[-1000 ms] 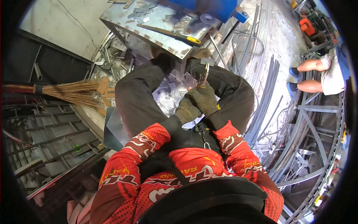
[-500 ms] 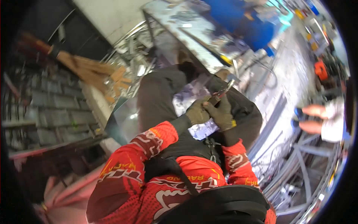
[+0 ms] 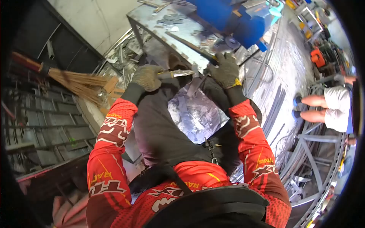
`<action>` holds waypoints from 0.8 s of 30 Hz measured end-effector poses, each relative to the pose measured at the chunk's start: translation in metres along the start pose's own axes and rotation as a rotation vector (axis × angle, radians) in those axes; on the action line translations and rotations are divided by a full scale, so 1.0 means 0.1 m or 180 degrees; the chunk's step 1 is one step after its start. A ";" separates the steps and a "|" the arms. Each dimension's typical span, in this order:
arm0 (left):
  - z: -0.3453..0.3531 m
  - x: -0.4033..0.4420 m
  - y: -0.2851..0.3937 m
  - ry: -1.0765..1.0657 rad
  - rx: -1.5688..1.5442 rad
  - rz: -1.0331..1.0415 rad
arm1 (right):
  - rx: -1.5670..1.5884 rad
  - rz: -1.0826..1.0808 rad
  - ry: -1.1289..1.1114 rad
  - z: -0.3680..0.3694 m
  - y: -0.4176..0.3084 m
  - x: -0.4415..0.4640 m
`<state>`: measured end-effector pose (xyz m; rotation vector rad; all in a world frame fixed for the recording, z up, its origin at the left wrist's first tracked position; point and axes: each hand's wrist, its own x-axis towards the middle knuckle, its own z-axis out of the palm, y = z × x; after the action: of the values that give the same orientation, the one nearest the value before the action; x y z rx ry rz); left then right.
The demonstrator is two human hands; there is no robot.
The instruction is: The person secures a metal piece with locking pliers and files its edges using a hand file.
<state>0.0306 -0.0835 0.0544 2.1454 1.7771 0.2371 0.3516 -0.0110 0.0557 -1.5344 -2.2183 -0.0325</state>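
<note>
My left hand [image 3: 147,78], in a grey-brown work glove, is closed round the handle of a hammer [image 3: 176,73]. The hammer lies nearly level above my knees, its head pointing toward my other hand. My right hand [image 3: 225,70], gloved alike, is closed beside the table edge. A narrow grey metal piece [image 3: 195,86] slants down from its thumb side, over the gap between my legs. Just beyond the right fingers, a long dark bar [image 3: 190,45] lies along the table edge; whether they touch it I cannot tell.
A metal table [image 3: 152,19] stands ahead, with scraps and a blue machine [image 3: 243,22] on it. A straw broom [image 3: 76,81] lies at left, near metal grating [image 3: 45,125]. Steel bars and frames [image 3: 311,163] lie at right. Another person's legs [image 3: 315,108] are at far right.
My hands, close together over my lap before, have moved apart and forward. The left now holds the hammer out sideways; the right has reached the table edge. My legs have spread.
</note>
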 end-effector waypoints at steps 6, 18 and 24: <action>0.24 0.15 0.09 -0.0447 -0.0180 -0.0235 | -0.0167 -0.0010 -0.0410 0.19 0.16 0.20; 0.13 0.33 0.15 -0.0939 -0.0427 -0.0222 | 0.2065 0.1276 -0.0682 -0.34 0.24 -1.31; 0.01 0.44 0.19 -0.1543 -0.0050 -0.0169 | 0.2345 0.1720 -0.0766 -0.38 0.13 -1.81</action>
<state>0.0575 -0.0440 0.0570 1.9289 1.5352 -0.2623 0.4283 -0.1766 0.0210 -1.6592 -1.5891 1.0491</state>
